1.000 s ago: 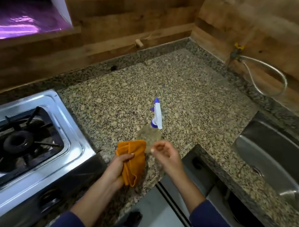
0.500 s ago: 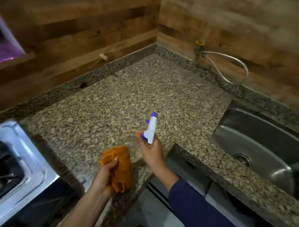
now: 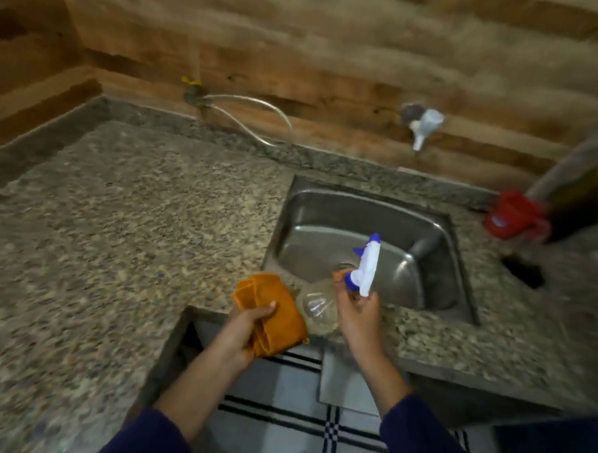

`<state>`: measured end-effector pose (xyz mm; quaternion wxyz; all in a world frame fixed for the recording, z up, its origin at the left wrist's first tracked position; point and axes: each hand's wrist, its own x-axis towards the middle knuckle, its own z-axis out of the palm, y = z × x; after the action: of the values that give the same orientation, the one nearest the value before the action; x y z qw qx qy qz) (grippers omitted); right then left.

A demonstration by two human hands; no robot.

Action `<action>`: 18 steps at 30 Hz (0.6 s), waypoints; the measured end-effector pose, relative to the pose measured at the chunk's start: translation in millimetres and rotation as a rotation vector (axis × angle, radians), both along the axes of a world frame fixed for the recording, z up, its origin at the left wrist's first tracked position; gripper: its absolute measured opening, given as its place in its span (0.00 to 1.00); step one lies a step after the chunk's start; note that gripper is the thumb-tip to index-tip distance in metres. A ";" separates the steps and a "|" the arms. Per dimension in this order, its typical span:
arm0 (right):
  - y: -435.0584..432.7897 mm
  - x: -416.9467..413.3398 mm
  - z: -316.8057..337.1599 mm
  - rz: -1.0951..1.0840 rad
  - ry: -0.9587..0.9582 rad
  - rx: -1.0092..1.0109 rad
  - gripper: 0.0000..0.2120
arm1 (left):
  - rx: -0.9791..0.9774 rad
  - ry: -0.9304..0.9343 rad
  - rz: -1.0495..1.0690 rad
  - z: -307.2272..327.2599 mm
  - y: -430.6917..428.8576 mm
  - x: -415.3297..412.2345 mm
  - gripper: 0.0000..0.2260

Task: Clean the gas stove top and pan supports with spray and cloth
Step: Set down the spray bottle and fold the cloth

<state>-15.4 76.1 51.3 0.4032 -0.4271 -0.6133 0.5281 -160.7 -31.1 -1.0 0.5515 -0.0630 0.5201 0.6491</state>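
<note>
Round to the right swings the view since 0.5 s ago, and the stove slides clean out of frame on the left; the spray bottle (image 3: pixel 316 307) has come along with the right hand (image 3: pixel 357 312) and now hangs at the sink's near edge.

Nearest in, dark blue sleeves (image 3: pixel 429 437) reach over the striped floor tiles (image 3: pixel 282 414); both forearms angle inward, so the 2 hands meet just beside each other at the counter's front edge. The left hand (image 3: pixel 241 330) pinches the folded orange cloth (image 3: pixel 276 311), thumb on top, fingers curled beneath; I read that as a ready hold, the cloth kept folded for wiping once the spray is on. The right hand wraps the bottle's neck, fingers curled just under the blue-and-white trigger head (image 3: pixel 366 263); the clear body tilts down and left, close against the cloth, the nozzle pointing up over the basin; a neck grip looks like a carry that keeps a finger near the trigger. Whether the bottle's base touches the granite counter (image 3: pixel 119 235), I cannot tell; too blurred.

Further on, the steel sink (image 3: pixel 360 198); beyond it, against the wooden wall, a looping hose (image 3: pixel 254 121), a white tap (image 3: pixel 423 124) and, far right, a red cup (image 3: pixel 507 215).
</note>
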 end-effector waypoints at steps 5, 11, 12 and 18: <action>60.8 77.7 -8.7 -0.187 -0.061 0.045 0.05 | -0.008 0.166 -0.213 -13.8 91.4 74.4 0.21; 104.5 139.5 -23.2 -0.226 -0.136 0.044 0.07 | -0.020 0.255 -0.349 -31.0 159.6 134.0 0.20; 110.6 145.1 -25.7 -0.230 -0.138 0.045 0.07 | -0.030 0.272 -0.374 -33.1 166.3 138.2 0.19; 133.9 147.6 -34.1 -0.103 -0.188 0.031 0.09 | -0.163 0.552 -0.471 -66.7 180.2 135.7 0.21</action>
<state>132.2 210.0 17.2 0.3770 -0.4993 -0.6340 0.4546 -25.0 149.0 -67.7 0.5178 0.1923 0.6996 0.4533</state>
